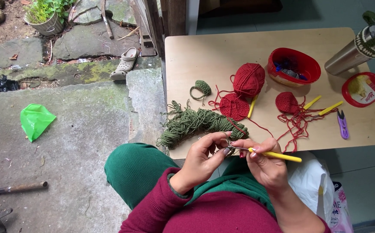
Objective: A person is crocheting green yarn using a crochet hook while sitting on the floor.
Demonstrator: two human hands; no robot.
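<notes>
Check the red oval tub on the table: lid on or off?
Off. The red oval tub is open, its contents showing; its red lid lies apart on the table.

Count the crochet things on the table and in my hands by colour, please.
Red: 3, a yarn ball and two rounds
Green: 2, a yarn bundle and a small piece
Yellow: 4 hooks, three on the table, one in the right hand
Purple: 1 snips
Total: 10
</notes>
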